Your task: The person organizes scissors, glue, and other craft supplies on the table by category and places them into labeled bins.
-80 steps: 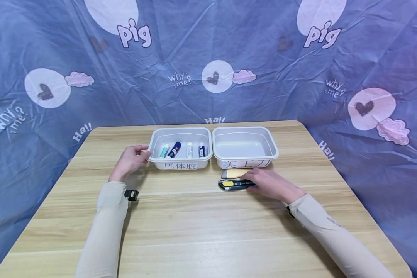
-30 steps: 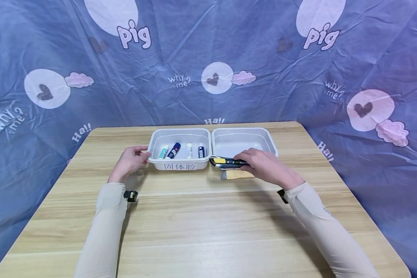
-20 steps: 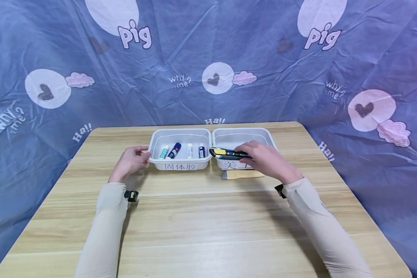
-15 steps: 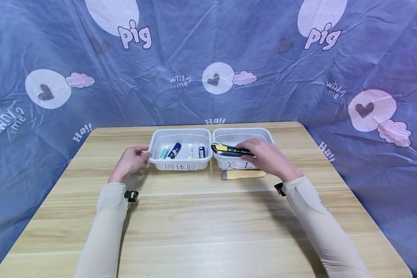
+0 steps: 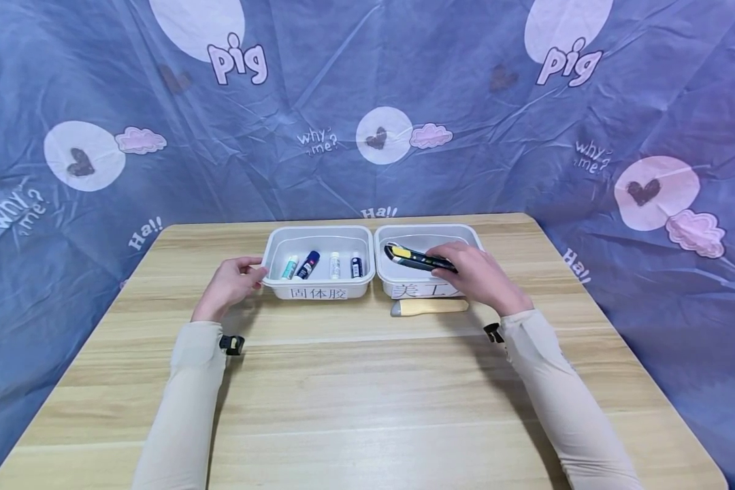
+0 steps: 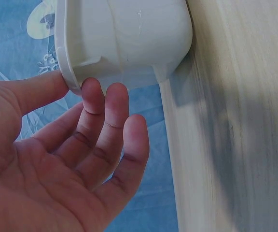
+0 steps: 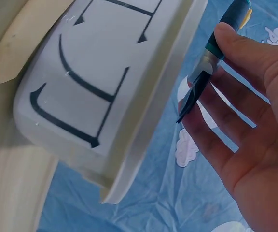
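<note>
My right hand (image 5: 474, 272) pinches a black and yellow utility knife (image 5: 419, 258) over the front part of the right white plastic tub (image 5: 431, 280). In the right wrist view the thumb presses on the knife (image 7: 216, 48), which is above the tub's rim. My left hand (image 5: 229, 286) pinches the rim at the left end of the left white plastic tub (image 5: 269, 280); the left wrist view shows the thumb on the rim (image 6: 66, 58) and loosely bent fingers below it. A yellow-handled, grey-tipped utility knife (image 5: 429, 307) lies on the table before the right tub.
Several glue sticks lie in the left tub, among them a dark blue one (image 5: 307, 264) and a white one (image 5: 335, 265). Both tubs carry front labels and stand side by side on the wooden table (image 5: 343, 395). A blue printed cloth (image 5: 294, 184) hangs behind.
My right hand picked the black and yellow utility knife off the table, raised it past the right tub's front edge and over the tub, shifting it slightly right. My left hand stayed put.
</note>
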